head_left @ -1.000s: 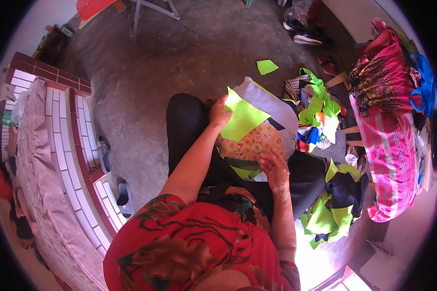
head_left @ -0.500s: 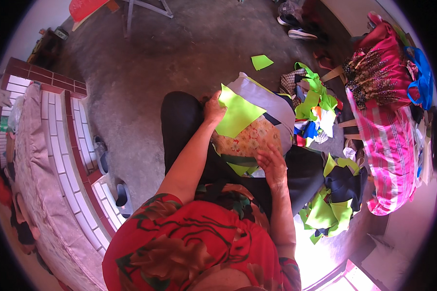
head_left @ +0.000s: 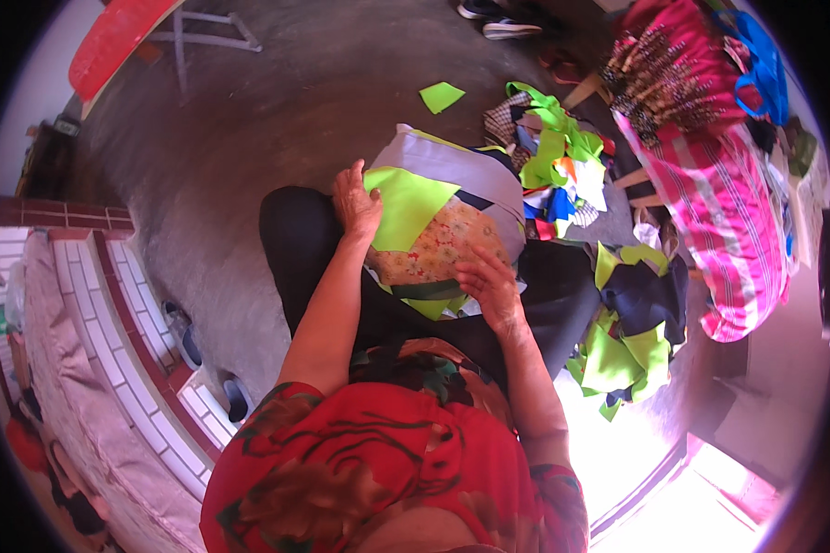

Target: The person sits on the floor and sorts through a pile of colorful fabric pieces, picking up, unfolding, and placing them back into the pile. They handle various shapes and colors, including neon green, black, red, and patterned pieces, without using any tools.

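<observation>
Across my lap lies a stack of cloth pieces. On its left part rests a lime-green cloth piece (head_left: 406,205), partly over a floral patterned cloth (head_left: 444,244). My left hand (head_left: 358,205) is at the green piece's left edge, fingers stretched upward and thumb near the cloth. Over the lower right of the floral cloth is my right hand (head_left: 491,284), its fingers apart and slightly bent, holding nothing visible. Grey cloth (head_left: 417,152) sticks out at the stack's far side, and a dark green strip (head_left: 424,289) crosses its near side.
Mixed scraps (head_left: 563,161) are heaped on the floor to the far right. Nearer right is a pile of lime and dark scraps (head_left: 622,355). One lime scrap (head_left: 443,97) lies alone ahead. Pink checked cloth (head_left: 710,221) drapes at right; slippers (head_left: 235,401) are at left.
My left hand has let go of the lime-green piece's corner and its fingers have straightened. The piece now lies flatter on the stack. The whole view has shifted.
</observation>
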The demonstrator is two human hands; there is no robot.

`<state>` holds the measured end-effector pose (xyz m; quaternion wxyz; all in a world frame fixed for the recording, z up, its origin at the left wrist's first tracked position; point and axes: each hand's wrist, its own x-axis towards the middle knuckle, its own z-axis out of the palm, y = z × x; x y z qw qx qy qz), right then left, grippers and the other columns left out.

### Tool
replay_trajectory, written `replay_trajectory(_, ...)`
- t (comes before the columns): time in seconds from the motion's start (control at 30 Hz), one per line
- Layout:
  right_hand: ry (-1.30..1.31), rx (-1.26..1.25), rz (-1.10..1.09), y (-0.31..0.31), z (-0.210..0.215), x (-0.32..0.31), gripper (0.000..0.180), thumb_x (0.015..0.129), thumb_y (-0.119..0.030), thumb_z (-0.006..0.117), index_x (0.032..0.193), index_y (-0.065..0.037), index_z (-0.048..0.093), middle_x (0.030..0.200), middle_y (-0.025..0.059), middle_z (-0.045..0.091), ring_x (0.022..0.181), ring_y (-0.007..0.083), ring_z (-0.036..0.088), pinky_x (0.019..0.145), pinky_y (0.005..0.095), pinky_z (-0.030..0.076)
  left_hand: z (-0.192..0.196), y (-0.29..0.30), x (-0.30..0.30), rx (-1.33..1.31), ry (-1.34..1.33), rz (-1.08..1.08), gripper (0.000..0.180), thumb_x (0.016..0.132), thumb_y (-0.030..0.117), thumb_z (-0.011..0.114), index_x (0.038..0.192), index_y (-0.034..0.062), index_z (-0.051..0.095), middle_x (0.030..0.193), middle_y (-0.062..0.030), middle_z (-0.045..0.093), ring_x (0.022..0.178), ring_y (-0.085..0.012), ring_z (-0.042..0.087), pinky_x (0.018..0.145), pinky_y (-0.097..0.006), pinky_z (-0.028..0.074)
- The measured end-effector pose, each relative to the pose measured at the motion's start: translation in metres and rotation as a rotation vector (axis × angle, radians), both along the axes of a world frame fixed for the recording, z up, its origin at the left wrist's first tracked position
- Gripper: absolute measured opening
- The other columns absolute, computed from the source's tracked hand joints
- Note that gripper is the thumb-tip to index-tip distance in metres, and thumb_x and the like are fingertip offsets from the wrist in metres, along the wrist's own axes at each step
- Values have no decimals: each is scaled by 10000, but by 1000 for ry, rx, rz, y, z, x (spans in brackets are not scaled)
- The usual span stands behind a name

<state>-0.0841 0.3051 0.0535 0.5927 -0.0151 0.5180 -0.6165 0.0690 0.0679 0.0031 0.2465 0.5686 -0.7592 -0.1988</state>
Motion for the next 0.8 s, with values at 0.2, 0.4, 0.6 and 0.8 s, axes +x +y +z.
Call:
replay_trajectory(0.2,-17,-22,-6,2,-1,1,433,936,-138,512,1347,-40,417,1016,135,665,857,179,654,763,284,521,3,23,-16,-218,-57,-409,601,703,151,746,1254,106,509,1279,-150,478,1203,-346,443,984,-465,366)
replay_trajectory(0.4,-17,-263,15,8,-14,3,456,930,-246,551,1324,-49,438,999,94,667,857,151,647,781,282,515,-15,33,-22,-269,-167,-629,587,775,222,711,1300,74,494,1369,-167,431,1283,-381,387,1016,-480,345)
replay_trajectory(0.6,-20,-91,11,2,-3,-4,434,916,-236,554,1304,-59,471,987,69,668,822,122,638,772,264,500,-32,33,-26,-129,-367,-653,639,842,404,612,1386,157,384,1500,-109,266,1390,-327,237,1045,-566,262)
replay_trajectory(0.8,84,-143,-6,9,1,0,388,931,-209,555,1279,-46,502,993,69,667,848,135,641,783,270,504,-31,34,-26,-106,-396,-641,647,839,413,619,1388,172,377,1518,-98,241,1412,-295,208,1065,-558,241)
